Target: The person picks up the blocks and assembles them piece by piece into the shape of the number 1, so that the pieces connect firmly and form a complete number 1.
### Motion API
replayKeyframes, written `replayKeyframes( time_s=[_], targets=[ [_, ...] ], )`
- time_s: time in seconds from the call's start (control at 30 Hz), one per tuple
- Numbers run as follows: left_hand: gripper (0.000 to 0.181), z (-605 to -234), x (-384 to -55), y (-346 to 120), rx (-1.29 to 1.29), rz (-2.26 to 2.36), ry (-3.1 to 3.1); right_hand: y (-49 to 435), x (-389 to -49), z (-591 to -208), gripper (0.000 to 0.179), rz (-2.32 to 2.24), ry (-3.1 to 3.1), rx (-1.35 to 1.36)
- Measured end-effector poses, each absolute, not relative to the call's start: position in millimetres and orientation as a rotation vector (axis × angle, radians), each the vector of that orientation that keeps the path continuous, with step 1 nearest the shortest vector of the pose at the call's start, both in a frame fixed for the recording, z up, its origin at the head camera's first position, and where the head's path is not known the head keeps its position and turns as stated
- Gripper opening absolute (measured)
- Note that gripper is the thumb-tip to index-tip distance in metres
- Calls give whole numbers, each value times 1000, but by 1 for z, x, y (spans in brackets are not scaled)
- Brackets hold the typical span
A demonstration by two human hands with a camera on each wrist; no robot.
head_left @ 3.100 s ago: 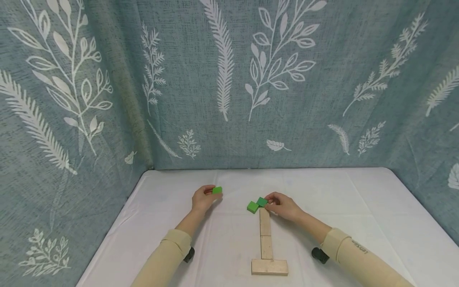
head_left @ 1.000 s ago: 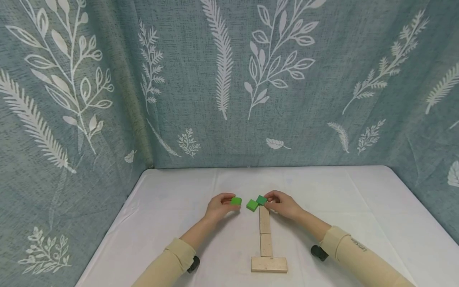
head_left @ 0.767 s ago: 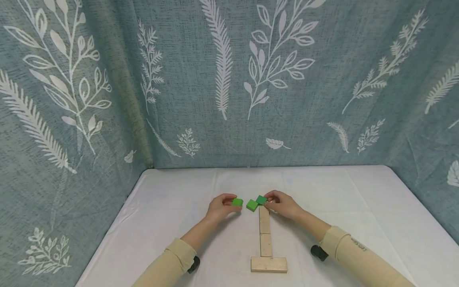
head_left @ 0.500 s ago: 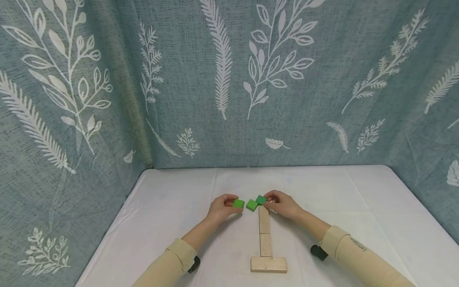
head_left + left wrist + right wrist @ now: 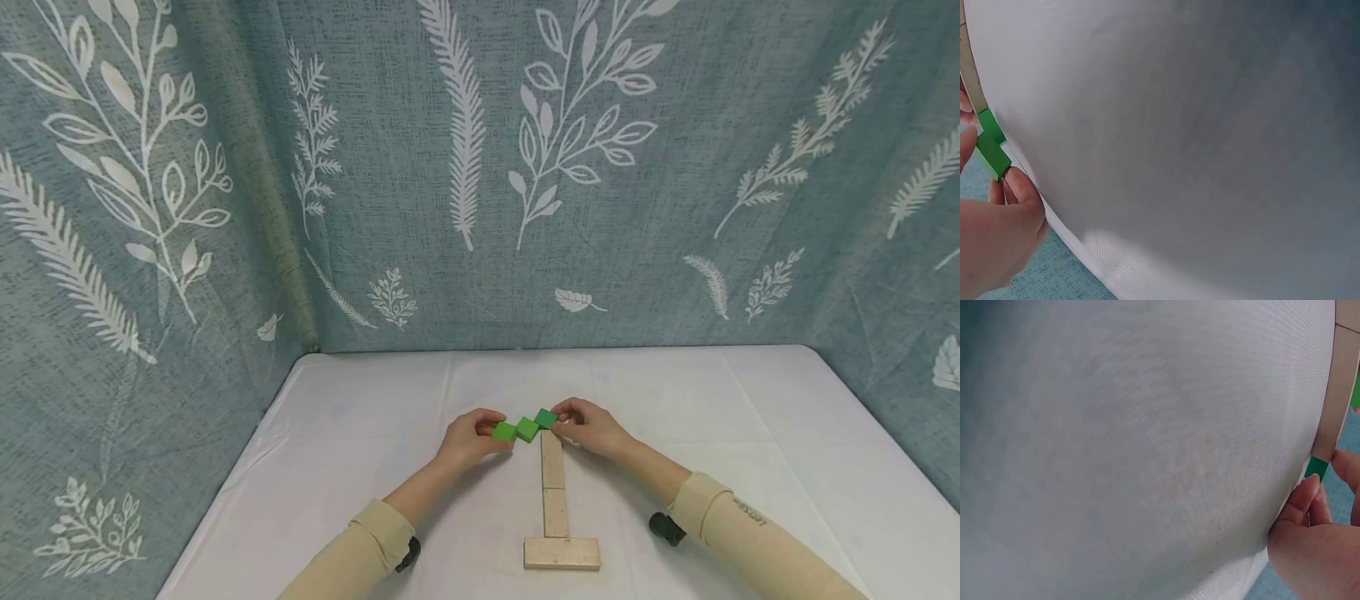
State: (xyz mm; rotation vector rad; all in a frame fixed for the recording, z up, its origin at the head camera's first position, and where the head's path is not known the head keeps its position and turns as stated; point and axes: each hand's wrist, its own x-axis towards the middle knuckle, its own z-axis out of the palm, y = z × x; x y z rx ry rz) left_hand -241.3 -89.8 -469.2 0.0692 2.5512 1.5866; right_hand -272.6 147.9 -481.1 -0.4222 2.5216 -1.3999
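My left hand point(image 5: 467, 442) pinches a light green block point(image 5: 505, 432) between thumb and fingers, right beside the left corner of a second green block point(image 5: 528, 429). A darker green block point(image 5: 546, 418) adjoins that one on its right, so the three form a slanting row. Thumb and fingers of my right hand point(image 5: 594, 428) pinch the dark green block, partly covering its right side. This block sits at the far end of an upper wooden block point(image 5: 552, 460). In the right wrist view, the dark green block point(image 5: 1316, 467) shows between fingers and wood.
Below the upper wooden block, a lower wooden block point(image 5: 556, 512) continues the line toward me. A wider wooden block point(image 5: 562, 553) lies crosswise at its near end. All stand on a white-covered table point(image 5: 720, 417), with a patterned blue-green curtain point(image 5: 480, 317) behind.
My left hand has come right and slightly toward me, bringing the light green block up beside the middle one. My right hand has stayed on the dark green block.
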Motion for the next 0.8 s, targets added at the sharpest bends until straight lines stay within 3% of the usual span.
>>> replayKeyframes(
  time_s=[0.8],
  targets=[
    [42, -467, -241, -87, 179, 1481, 2579, 148, -273, -482, 31, -1403, 2518, -406]
  ],
)
